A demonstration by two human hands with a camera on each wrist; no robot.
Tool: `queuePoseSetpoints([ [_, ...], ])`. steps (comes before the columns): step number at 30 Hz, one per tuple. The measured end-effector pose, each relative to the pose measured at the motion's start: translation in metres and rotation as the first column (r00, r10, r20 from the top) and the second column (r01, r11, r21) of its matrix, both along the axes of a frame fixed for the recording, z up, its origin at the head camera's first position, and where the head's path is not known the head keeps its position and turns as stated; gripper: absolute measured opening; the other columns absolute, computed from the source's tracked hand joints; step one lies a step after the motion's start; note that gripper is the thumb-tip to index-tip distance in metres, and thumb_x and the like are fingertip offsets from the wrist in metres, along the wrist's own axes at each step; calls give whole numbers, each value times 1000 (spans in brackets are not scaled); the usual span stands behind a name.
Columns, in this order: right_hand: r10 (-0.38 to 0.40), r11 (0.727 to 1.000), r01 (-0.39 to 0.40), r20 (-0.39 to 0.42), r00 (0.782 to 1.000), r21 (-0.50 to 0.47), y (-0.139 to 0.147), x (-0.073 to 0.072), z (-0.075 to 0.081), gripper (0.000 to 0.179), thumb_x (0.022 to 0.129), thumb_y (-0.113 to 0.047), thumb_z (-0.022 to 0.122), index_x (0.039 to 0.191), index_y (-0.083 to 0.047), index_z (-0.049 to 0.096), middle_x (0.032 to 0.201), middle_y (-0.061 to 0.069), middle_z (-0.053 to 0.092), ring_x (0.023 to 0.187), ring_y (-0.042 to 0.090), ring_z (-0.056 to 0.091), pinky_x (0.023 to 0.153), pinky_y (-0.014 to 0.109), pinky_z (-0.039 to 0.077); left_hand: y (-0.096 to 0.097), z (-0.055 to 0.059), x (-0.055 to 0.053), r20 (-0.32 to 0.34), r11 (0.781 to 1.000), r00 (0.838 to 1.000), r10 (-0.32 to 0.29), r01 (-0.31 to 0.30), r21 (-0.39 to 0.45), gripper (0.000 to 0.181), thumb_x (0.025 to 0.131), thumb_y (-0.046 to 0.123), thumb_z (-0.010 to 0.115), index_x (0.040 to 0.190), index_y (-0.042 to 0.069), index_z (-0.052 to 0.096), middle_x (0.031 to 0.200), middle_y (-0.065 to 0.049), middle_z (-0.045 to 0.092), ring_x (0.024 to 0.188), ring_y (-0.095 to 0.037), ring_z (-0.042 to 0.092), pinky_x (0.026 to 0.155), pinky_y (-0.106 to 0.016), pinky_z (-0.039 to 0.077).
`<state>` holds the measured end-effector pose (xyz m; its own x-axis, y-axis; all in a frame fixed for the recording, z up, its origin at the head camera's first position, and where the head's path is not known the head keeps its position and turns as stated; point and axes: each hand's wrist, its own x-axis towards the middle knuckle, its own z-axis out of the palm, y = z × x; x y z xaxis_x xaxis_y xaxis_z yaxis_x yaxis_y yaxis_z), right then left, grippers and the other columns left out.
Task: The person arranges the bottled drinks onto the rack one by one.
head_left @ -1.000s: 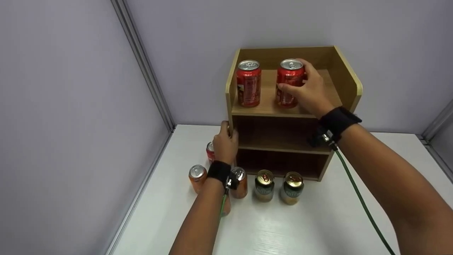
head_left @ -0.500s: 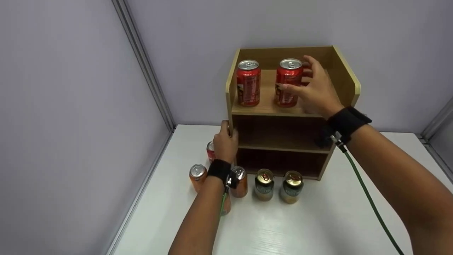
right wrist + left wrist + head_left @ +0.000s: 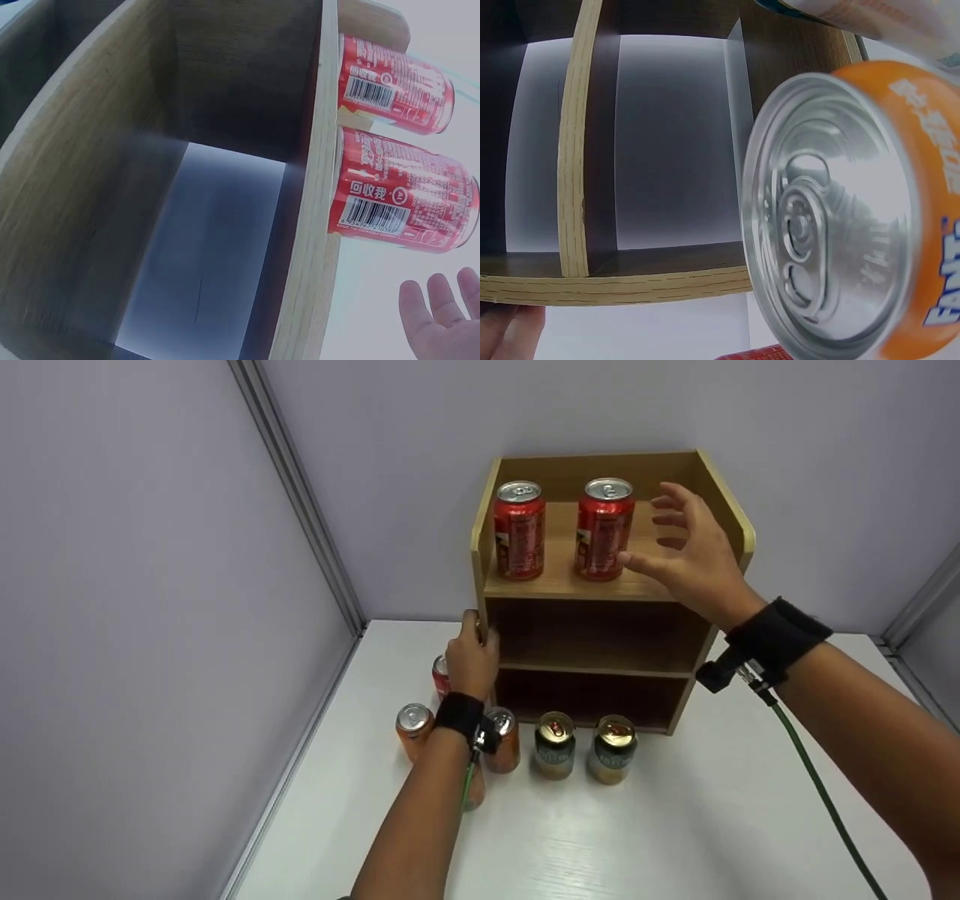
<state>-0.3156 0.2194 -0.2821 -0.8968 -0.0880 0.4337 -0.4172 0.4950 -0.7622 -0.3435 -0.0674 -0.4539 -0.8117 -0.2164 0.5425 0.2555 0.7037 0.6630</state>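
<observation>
My right hand (image 3: 701, 559) stands open just right of a red soda can (image 3: 604, 540), fingers spread and apart from it. That can and a second red can (image 3: 519, 532) stand upright on the top level of a wooden shelf unit (image 3: 592, 669). In the right wrist view, my right fingertips (image 3: 442, 300) show beside the nearer red can (image 3: 405, 191). My left hand (image 3: 471, 664) grips the front edge of the unit's left side panel. Its fingers (image 3: 514, 330) show along that panel's outer face in the left wrist view, partly cut off.
On the white table (image 3: 570, 855) before the unit stand two green-and-gold cans (image 3: 555, 750) and several orange cans (image 3: 504, 746), one printed Fanta (image 3: 930, 225). Another red can (image 3: 440, 679) is partly behind my left hand. Walls (image 3: 187, 585) close in the left and back.
My right hand has let go of the right-hand red can and drawn back to the right, its fingers spreading. The can stays on the top shelf. My left hand keeps its place.
</observation>
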Motion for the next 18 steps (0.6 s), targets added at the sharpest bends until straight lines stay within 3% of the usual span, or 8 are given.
queuePoseSetpoints([
  [10,22,1000,-22,-13,1000,8,1,18,-4,97,85,-20,89,163,-17,31,157,14,45,144,34,47,118,55,43,-2,-1,1,-43,1000,999,-10,9,-10,19,101,17,65,116,6,59,79,-19,75,72,-38,74,65,-53,56],
  [18,57,998,-56,-32,998,5,0,30,-13,91,86,-18,87,161,-14,35,154,14,48,140,32,50,115,47,47,-2,-1,4,-43,1000,999,4,-5,-21,19,101,18,65,115,6,59,81,-19,76,75,-40,75,65,-54,56],
])
